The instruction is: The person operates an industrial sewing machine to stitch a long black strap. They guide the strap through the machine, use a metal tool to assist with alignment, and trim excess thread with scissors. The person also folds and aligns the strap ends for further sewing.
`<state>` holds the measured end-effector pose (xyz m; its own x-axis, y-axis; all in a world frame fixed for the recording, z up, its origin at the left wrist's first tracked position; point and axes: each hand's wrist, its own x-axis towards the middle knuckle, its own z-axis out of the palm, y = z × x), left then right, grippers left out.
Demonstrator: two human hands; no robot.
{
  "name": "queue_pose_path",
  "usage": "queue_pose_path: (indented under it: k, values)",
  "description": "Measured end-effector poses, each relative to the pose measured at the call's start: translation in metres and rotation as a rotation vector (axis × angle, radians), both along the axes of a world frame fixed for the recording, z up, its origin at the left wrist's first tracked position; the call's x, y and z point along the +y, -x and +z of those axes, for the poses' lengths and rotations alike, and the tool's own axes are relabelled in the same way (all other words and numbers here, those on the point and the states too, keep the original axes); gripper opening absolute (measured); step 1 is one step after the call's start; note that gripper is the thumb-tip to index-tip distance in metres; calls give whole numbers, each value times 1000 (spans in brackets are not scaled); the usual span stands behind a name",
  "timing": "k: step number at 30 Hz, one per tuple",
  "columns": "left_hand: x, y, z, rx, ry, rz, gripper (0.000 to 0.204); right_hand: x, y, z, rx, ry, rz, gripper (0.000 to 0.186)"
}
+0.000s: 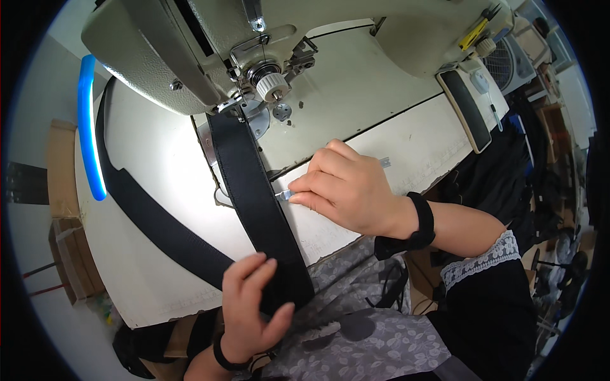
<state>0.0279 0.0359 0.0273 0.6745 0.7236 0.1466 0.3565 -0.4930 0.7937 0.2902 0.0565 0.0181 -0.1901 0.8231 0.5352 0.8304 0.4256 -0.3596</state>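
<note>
A wide black fabric strap (238,168) runs from under the presser foot (236,109) of the sewing machine toward me, with stitching along its edge. My left hand (248,305) lies at the strap's near end, its fingers spread and the fingertips touching the fabric. Beside the strap's right edge, my right hand (346,187) pinches a small pale, shiny piece (285,195) between thumb and fingers. That piece meets the edge of the strap; its kind is mostly hidden by the fingers. Another length of the black strap (168,228) curves over the table on the left.
The sewing machine head (152,51) overhangs the white table (159,292). A blue-edged light strip (89,127) stands at the left. A dark oblong case or phone (465,111) lies at the right edge, near yellow-handled snips (473,35) and a fan (502,63).
</note>
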Motion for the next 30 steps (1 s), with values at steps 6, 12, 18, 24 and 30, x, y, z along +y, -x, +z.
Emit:
queue_pose_path:
  k: [6,12,18,24,30]
  values:
    - [53,-41,15,-508,1129,303,36,1,1,2,34,28,15,16]
    - [46,-52,17,-447,1348,304,27,2,0,2,66,37,17,14]
    - [46,-49,17,-389,1371,279,29,-1,3,3,51,64,-9,13]
    - [45,-50,18,-372,1356,279,29,-1,2,5,71,96,-17,13]
    - [44,-48,21,-263,1299,249,28,-1,4,3,41,102,-27,13]
